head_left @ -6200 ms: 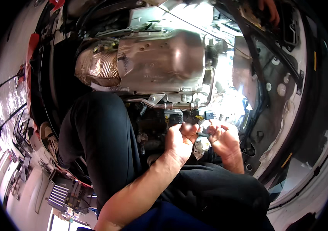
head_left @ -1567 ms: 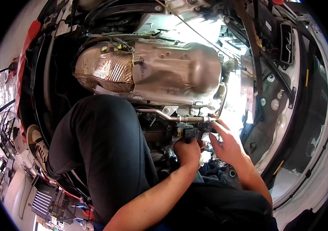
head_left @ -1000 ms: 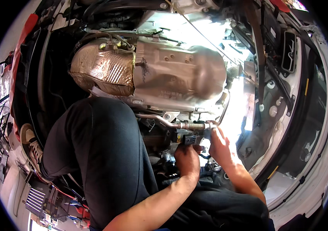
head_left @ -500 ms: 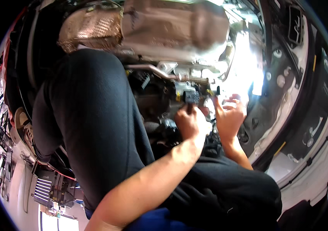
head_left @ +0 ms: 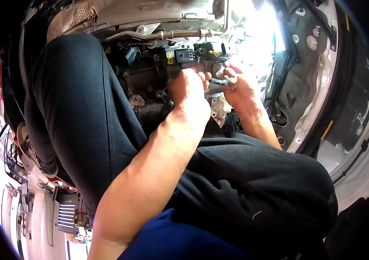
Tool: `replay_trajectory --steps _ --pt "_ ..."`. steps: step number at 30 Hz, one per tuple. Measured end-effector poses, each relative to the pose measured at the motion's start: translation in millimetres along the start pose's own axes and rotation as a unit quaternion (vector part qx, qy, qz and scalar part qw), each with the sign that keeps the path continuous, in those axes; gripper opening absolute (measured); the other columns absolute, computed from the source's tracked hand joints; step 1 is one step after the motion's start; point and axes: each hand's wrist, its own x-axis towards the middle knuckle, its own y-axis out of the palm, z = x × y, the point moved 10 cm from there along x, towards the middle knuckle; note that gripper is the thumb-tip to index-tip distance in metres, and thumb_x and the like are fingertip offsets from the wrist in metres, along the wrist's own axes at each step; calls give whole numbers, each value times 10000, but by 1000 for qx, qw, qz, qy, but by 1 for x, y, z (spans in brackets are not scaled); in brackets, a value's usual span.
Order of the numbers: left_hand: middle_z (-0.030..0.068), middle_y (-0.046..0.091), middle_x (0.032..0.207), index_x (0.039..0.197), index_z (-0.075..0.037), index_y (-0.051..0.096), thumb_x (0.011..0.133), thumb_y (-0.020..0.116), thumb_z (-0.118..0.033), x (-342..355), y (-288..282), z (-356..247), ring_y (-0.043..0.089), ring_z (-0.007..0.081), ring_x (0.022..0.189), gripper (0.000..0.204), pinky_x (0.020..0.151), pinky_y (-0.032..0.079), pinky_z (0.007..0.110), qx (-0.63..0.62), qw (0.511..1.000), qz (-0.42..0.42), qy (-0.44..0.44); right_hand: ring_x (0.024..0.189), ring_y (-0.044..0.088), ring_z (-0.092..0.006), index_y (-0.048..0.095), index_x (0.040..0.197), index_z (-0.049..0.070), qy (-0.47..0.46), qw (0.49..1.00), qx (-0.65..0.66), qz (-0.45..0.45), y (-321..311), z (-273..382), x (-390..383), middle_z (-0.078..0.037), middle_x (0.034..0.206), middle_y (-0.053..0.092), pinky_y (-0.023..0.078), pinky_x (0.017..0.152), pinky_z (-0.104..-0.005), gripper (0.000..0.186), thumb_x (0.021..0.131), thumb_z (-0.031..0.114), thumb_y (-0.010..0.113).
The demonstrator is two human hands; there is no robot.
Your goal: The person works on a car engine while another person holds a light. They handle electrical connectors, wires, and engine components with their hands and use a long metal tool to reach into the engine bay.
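Dark bumpy piece [head_left: 220, 81]: short and thin, up at 1 o'clock from the middle of the view.
Left hand [head_left: 187, 89]: at 12 o'clock, fingers curled. The tips are right by the left end of the piece, but I cannot tell if they hold it.
Right hand [head_left: 241, 90]: at 2 o'clock, pinching the dark bumpy piece in its fingers.
Pale lumpy part [head_left: 220, 108]: just past the piece, at 6 o'clock from it.
Black block [head_left: 185, 55]: at 12 o'clock from the left hand, with a yellow tag [head_left: 170, 58] at its 9 o'clock.
Metal pipe [head_left: 171, 34]: runs across at 12 o'clock, beyond the block, with a ribbed bit in it.
Bright light [head_left: 260, 26]: very white, at 1 o'clock.
Dark trousers [head_left: 76, 78]: one knee at 10 o'clock, one at 4 o'clock.
Blue cloth [head_left: 175, 238]: at 6 o'clock.
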Motion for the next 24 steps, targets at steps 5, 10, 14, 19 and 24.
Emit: replay_trajectory --steps 5,10,14,19,24 --pt "41 634 738 868 -28 601 883 521 -111 3 4 5 624 183 711 116 690 482 298 88 996 28 10 547 412 -75 557 1075 9 -92 990 -96 37 -16 7 1 -3 721 510 313 461 -185 203 948 80 415" --pt "119 617 909 1001 30 571 814 711 -115 -38 8 -61 591 193 812 275 732 493 314 506 785 -37 355 782 595 -154 599 938 101 -39 994 26 95 0 -5 -3 -23 844 624 401 681 -254 107 869 169 643" --pt "128 586 886 1028 -15 600 746 714 -64 -116 83 -61 555 271 872 308 815 458 373 622 445 108 635 933 634 -188 575 946 64 13 950 204 237 21 -10 -21 -42 847 620 475 762 -293 90 879 106 618" --pt "131 623 1110 836 -86 720 776 679 -150 -120 132 -21 520 298 1093 97 886 425 396 702 39 148 695 883 594 -201 524 1155 19 -31 942 257 214 9 0 -24 -95 942 611 492 808 -350 239 951 142 512" --pt "56 456 1414 771 -151 721 824 650 -315 -107 158 -31 312 270 1379 187 1155 156 500 701 -104 237 665 938 597 -233 492 1215 49 -19 945 246 217 20 -16 -30 -110 958 613 467 870 -385 298 951 185 525"
